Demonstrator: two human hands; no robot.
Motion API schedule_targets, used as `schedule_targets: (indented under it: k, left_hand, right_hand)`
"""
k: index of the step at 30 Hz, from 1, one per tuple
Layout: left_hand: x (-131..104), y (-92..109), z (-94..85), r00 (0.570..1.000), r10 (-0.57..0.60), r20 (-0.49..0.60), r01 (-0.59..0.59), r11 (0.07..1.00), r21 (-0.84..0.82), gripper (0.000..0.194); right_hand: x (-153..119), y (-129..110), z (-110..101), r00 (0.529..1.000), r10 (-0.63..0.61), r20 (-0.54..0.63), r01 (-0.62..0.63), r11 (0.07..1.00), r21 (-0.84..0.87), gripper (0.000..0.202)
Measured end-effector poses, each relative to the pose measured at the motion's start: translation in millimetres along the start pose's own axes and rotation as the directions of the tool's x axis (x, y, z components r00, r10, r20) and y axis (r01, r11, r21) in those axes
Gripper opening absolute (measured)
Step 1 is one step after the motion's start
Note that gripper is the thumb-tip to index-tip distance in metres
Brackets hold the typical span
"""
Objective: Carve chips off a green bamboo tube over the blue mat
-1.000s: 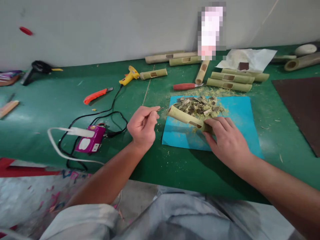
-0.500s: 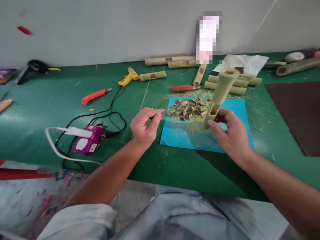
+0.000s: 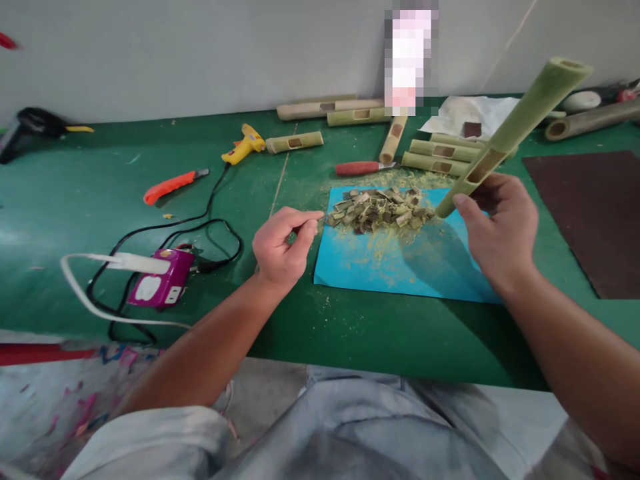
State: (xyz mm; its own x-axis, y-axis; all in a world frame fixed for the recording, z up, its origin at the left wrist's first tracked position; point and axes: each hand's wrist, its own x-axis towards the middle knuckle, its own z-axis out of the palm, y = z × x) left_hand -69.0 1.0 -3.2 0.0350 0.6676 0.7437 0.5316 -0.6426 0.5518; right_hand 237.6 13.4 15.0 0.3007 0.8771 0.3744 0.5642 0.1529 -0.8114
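A green bamboo tube (image 3: pixel 525 113) with a rectangular opening cut in its side is gripped near its lower end by my right hand (image 3: pixel 505 230). It leans up and to the right, over the right part of a blue sheet (image 3: pixel 360 267). My left hand (image 3: pixel 283 247) is closed in a pinch at the sheet's left edge; whatever is between the fingertips is too small to make out. On the sheet lies a heap of bamboo chips (image 3: pixel 377 210) with fine yellowish dust around it. A red-handled knife (image 3: pixel 357 169) rests just behind the heap.
Several cut bamboo tubes (image 3: pixel 360 117) lie at the back, some beside white paper (image 3: pixel 450 115). A yellow glue gun (image 3: pixel 245 145), orange utility knife (image 3: pixel 170 187) and purple power box (image 3: pixel 160 277) with cords are on the left. A dark brown sheet (image 3: pixel 585 220) lies right on the green table (image 3: pixel 325 333).
My right hand has moved right and slightly up with the bamboo tube, which now tilts further to the right. My left hand keeps its pinch, almost in place. The view has shifted slightly.
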Motion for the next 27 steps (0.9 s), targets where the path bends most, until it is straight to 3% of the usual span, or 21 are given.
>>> schedule_targets:
  k: [7, 9, 12, 27]
  left_hand:
    - [0, 0, 0.3, 1.000, -0.001, 0.002, 0.001, 1.000, -0.025, 0.014]
    - [0, 0, 0.0, 1.000, -0.006, 0.009, 0.007, 1.000, -0.013, 0.015]
    - [1, 0, 0.1, 1.000, -0.004, 0.014, 0.004, 1.000, -0.011, 0.015]
    - [2, -1, -0.1, 1.000, 0.019, 0.013, -0.019, 0.999, -0.045, 0.014]
  right_hand:
    - [29, 24, -7, 0.991, -0.056, -0.123, 0.042, 0.993, -0.114, 0.021]
    - [36, 31, -7, 0.992, -0.029, -0.120, 0.015, 0.992, -0.123, 0.022]
    - [42, 36, -6, 0.996, 0.084, -0.020, -0.086, 0.980, -0.181, 0.021]
    - [28, 29, -4, 0.999, -0.040, -0.021, 0.034, 0.971, -0.238, 0.022]
